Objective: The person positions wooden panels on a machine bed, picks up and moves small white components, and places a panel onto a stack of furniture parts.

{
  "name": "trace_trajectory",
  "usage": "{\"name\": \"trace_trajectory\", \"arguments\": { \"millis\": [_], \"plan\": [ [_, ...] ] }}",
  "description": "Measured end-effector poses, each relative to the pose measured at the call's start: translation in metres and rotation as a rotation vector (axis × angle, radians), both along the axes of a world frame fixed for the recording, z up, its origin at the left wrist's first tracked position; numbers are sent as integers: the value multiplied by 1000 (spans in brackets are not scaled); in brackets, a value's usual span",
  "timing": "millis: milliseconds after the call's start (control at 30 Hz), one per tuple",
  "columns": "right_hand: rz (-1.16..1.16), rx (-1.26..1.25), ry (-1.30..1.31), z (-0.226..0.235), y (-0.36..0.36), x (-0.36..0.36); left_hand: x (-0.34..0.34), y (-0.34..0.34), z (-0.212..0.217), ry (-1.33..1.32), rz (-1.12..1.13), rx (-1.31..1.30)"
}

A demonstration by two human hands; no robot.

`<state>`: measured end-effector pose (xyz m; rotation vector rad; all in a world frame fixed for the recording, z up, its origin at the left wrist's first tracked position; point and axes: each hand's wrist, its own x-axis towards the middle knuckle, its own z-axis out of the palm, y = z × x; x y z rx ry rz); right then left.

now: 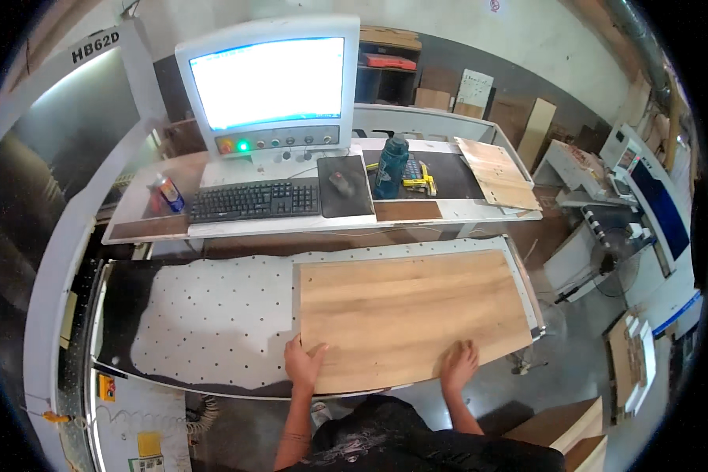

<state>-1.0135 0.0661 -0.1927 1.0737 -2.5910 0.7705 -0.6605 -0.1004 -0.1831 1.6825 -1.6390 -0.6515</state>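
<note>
A flat wooden panel (413,315) with light brown grain lies on the right part of a white perforated machine bed (220,322). At the panel's near left corner, my left hand (304,363) grips its side edge, the thumb spread over the top face. Toward the near right, my right hand (459,366) rests on the panel's top, its fingers slightly bent and reaching away from me. The undersides of both hands are hidden.
Beyond the bed is a desk with a lit monitor (267,82), keyboard (254,200), mouse (341,184), blue bottle (391,167), spray can (171,194) and a drilled board (497,173). A white machine frame (43,259) rises at left. Wooden panels (562,429) stand at lower right.
</note>
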Motion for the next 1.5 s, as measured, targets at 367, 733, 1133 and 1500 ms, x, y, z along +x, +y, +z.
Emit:
{"name": "trace_trajectory", "arguments": {
  "millis": [367,733,1133,1500],
  "plan": [
    [-335,-70,-189,-7,2,100,23,-23,9,0,-144,122],
    [-163,-143,-427,-11,14,145,45,-11,-8,7,-216,306],
    [51,-663,-1217,-2,129,194,86,223,3,481,-220,580],
    [339,-136,-1451,-51,299,231,138,299,-16,976,-86,787]
  ]
}}
